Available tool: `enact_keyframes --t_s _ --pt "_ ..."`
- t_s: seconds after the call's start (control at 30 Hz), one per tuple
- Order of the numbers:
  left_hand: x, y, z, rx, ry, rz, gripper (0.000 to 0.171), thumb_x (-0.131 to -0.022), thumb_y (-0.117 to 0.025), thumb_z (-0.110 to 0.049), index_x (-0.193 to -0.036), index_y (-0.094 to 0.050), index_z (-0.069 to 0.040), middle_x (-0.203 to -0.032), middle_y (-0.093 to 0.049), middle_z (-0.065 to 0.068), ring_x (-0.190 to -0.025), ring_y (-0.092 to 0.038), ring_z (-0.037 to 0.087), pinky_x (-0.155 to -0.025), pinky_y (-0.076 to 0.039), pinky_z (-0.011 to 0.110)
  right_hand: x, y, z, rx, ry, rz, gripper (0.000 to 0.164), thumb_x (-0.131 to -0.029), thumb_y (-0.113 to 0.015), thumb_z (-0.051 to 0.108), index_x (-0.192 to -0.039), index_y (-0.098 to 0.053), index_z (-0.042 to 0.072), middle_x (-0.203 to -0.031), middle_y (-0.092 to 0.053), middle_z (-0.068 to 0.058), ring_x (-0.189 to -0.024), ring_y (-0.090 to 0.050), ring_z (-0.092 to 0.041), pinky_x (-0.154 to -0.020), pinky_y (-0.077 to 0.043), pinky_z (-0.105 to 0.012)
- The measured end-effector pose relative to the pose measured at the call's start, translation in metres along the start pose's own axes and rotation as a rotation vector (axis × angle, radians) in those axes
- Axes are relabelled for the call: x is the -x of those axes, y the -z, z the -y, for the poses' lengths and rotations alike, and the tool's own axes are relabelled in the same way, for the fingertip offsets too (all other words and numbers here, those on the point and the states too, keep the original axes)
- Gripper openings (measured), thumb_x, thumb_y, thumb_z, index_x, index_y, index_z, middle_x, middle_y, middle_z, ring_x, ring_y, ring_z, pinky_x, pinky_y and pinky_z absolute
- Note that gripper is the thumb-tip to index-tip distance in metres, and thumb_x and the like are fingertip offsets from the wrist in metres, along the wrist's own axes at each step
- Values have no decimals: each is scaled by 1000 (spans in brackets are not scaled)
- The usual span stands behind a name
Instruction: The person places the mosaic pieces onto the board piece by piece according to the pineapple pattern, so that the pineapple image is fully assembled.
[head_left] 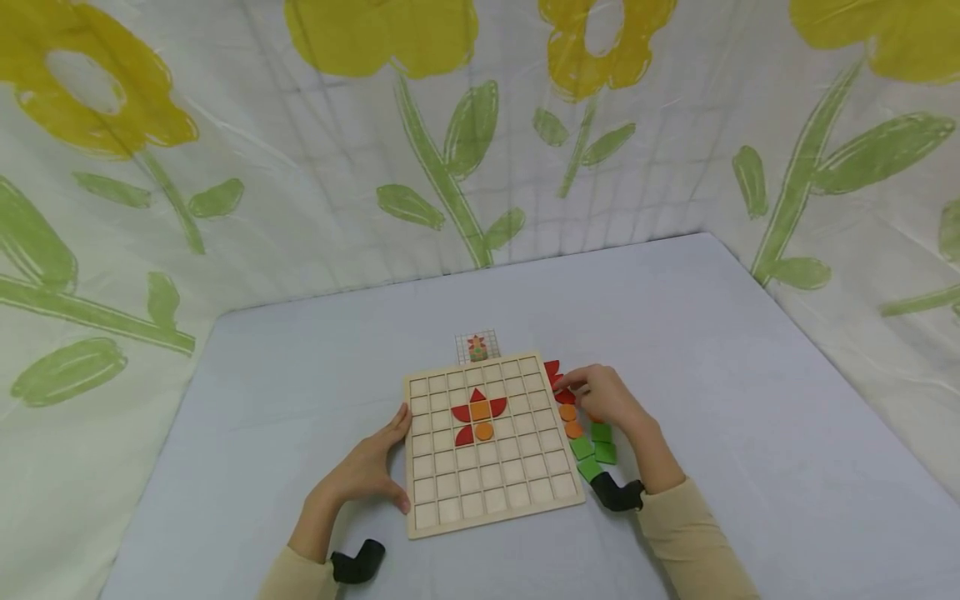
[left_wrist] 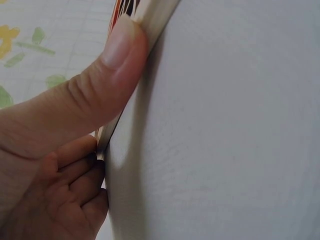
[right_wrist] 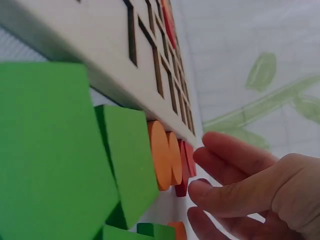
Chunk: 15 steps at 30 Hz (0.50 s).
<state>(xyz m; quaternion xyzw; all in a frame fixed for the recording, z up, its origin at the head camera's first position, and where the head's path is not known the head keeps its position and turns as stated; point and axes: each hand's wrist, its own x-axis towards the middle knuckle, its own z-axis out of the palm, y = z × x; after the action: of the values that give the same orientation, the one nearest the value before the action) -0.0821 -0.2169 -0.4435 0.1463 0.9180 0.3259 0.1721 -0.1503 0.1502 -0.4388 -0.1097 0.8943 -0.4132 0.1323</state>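
Observation:
A square wooden grid board [head_left: 495, 467] lies on the table. Set in it are a red triangle [head_left: 476, 395], an orange square [head_left: 480, 410], an orange disc [head_left: 484, 432] and three red quarter-circle pieces [head_left: 464, 435]. My left hand [head_left: 369, 468] rests along the board's left edge, thumb near the front corner and fingers farther back. The left wrist view shows that thumb [left_wrist: 120, 55] against the rim. To the board's right, my right hand [head_left: 607, 396] reaches its fingertips to the loose red pieces [head_left: 552, 369]. In the right wrist view, its fingers [right_wrist: 235, 150] are spread beside those pieces.
Loose orange discs [head_left: 567, 412] and several green squares [head_left: 602, 432] lie along the board's right side. Behind the board is a small pattern card [head_left: 491, 343] with a grid and coloured figure. A flower-printed curtain [head_left: 315, 167] hangs beyond the table [head_left: 300, 358].

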Motion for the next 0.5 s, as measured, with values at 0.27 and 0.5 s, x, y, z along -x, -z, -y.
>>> enact_keyframes --t_s 0.27,0.5 --pt "-1 -1 3 -7 -13 -2 130 -44 -97 -21 -148 -24 10 -158 -14 21 -142 -20 42 -111 -25 57 -2 1 -6 119 41 6 50 -74 -41 -21 -102 -76 2 -104 -70 -11 -81 -58 -20 -54 -45 -25" --pt "0 0 1 -4 -14 0 130 -44 -96 -21 -148 -24 10 -158 -13 21 -142 -19 42 -112 -25 56 -1 5 -8 251 -11 -39 22 -85 -67 -2 -105 -74 1 -97 -66 -10 -88 -58 -25 -78 -53 -39"
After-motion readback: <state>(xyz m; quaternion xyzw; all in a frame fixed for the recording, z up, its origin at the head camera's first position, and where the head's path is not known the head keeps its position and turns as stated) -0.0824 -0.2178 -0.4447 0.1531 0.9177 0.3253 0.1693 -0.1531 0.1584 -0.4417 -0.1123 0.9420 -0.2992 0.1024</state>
